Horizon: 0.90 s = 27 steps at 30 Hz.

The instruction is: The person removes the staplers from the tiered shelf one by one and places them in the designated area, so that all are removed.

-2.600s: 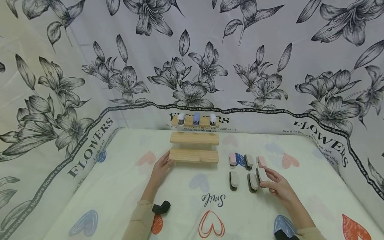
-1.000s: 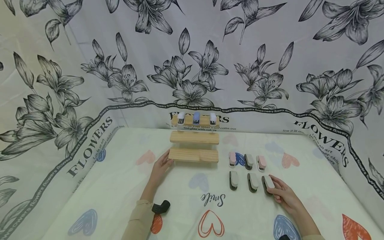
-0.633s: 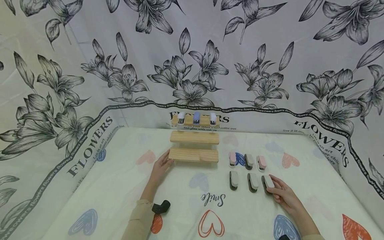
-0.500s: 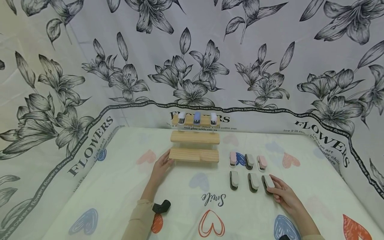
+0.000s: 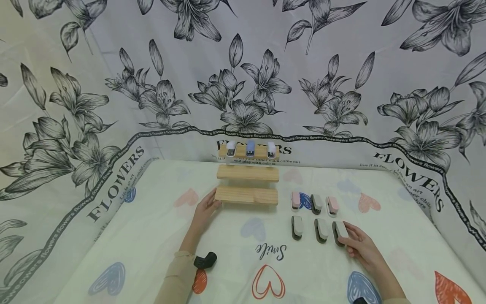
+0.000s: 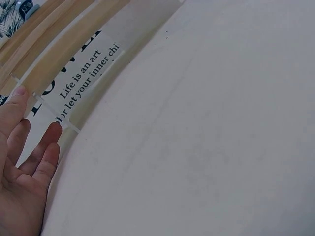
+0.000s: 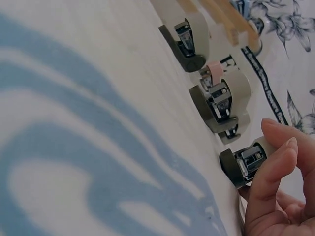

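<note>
A three-tier wooden rack (image 5: 247, 195) with clear side supports stands at the back middle. My left hand (image 5: 206, 209) grips its lowest tier at the left end; in the left wrist view the thumb (image 6: 18, 98) lies on the plank's end and the fingertips are by the clear support. My right hand (image 5: 358, 242) pinches a grey stapler (image 5: 340, 233) at the right end of the front row. In the right wrist view this stapler (image 7: 243, 164) stands on the cloth between thumb and fingers. Beside it are two more grey staplers (image 5: 321, 230) (image 5: 297, 228).
Behind them sit a pink stapler (image 5: 295, 200), a dark-based grey stapler (image 5: 316, 204) and another pink stapler (image 5: 332, 205). On the rack's top tier stand a blue stapler (image 5: 250, 148) and two white ones (image 5: 230, 147) (image 5: 271, 149). A flower-printed curtain (image 5: 243, 84) closes the back.
The right hand has moved the grey stapler rightward and nearer, away from the pink one, to the end of the front row. Since then it has stayed still; the left hand keeps its place.
</note>
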Tool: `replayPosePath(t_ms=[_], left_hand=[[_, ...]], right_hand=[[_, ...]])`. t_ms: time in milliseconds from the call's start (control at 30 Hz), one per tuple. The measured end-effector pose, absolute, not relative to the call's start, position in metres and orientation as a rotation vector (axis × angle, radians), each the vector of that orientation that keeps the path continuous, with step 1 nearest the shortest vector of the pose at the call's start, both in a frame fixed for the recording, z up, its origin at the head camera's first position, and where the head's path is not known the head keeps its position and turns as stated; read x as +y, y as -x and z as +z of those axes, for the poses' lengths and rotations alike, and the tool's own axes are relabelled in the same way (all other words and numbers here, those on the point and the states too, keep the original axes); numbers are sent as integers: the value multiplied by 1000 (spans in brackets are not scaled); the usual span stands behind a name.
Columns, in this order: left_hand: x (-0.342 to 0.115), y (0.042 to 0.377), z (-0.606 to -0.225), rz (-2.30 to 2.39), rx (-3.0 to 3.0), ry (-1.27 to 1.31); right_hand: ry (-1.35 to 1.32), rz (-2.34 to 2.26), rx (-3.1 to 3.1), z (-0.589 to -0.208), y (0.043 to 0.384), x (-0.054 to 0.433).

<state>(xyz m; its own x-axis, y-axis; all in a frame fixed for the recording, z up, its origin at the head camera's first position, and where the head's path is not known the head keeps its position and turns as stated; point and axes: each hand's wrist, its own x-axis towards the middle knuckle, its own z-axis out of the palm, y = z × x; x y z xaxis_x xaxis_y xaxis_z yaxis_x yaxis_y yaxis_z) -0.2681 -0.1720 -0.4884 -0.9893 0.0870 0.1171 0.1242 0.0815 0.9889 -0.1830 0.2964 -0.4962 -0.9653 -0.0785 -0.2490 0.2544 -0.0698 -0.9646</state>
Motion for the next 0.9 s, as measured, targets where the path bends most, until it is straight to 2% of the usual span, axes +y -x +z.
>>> replayPosePath(t_ms=[500, 900], left_hand=[[-171, 269, -487, -2063, -2324, 200], [-172, 268, -487, -2042, -2330, 206]], right_hand=[[-170, -2048, 2025, -492, 185, 297], [-44, -2127, 2008, -495, 185, 299]])
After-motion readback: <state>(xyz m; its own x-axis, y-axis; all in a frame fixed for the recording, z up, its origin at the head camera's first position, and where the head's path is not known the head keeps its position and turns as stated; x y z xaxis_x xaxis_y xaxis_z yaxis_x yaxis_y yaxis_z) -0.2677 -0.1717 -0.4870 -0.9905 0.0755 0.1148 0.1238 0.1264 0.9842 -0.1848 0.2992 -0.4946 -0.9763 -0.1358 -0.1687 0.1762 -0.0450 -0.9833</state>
